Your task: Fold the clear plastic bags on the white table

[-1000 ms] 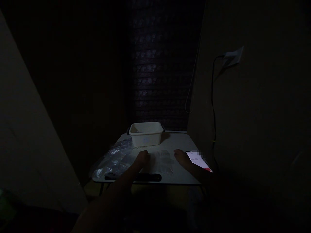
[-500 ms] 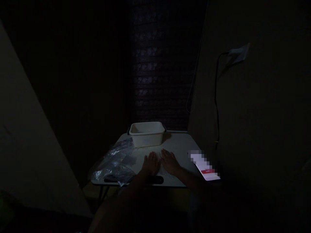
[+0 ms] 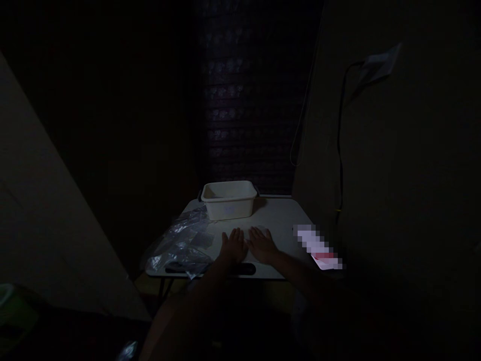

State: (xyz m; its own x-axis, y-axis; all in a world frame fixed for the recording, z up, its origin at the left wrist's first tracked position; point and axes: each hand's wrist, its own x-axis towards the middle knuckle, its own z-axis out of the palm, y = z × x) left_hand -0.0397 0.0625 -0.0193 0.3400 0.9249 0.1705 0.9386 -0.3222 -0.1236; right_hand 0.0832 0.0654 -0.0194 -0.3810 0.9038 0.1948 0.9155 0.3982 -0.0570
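Both hands lie palm down, side by side, near the middle of a small white table. My left hand has its fingers stretched out with the thumb apart. Close to it on the right, my right hand is also flat, its fingers pointing away from me. Something thin and clear seems to lie under or just beyond the fingers, too dim to make out. Clear plastic bags are spread left of my left hand. Beyond the hands stands a white tub with dark handles.
A phone with a lit screen lies at the table's right edge. On the right wall a black cord hangs from a socket. A dark blind is behind the table. A green object is at the lower left.
The view has shifted a little, so the table and tub appear slightly higher. My right hand has turned so its fingers point more straight ahead. Both hands stay flat on the table.
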